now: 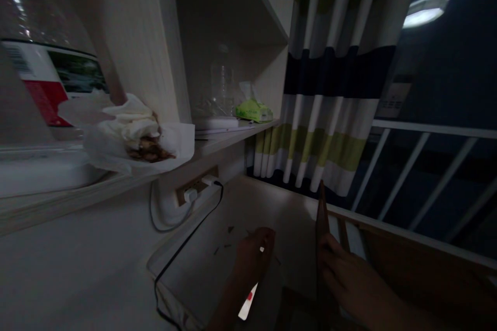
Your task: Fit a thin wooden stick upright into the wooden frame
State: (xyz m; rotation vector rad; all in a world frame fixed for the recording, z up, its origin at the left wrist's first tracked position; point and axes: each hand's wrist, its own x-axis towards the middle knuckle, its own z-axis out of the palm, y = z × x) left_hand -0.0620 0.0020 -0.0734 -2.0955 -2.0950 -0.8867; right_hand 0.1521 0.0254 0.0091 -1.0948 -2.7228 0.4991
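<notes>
Two hands work low in the frame, below the shelf [233, 137] that runs along the pale wall. The left hand [254, 256] is curled into a loose fist around a small light tool [248, 307]; a white sliver shows at the knuckles and a pale strip with a red mark sticks out beneath the wrist, so the fist seems closed on that tool, probably to keep a short working end steady. The light is too dim to say what kind of tool it is. Its visible length runs down and slightly left, away from the shelf.

The right hand [345, 274] grips a thin wooden slat [322, 217] near its lower part, fingers wrapped narrowly about it. The slat stands almost upright, its long axis vertical and its tapered tip pointing up towards the striped curtain [330, 88], well right of the shelf. Held so, it appears braced on edge with one face turned to the left hand. Small dark chips lie scattered on the white surface [217, 248] under the shelf, just left of the fist.

On the shelf itself sit a green tissue pack [254, 111] and a clear bottle [223, 88]; further left rests a plastic bag [135, 142] with crumpled paper. A black cable [186, 248] drops from the wall socket [196, 186] beneath the shelf.
</notes>
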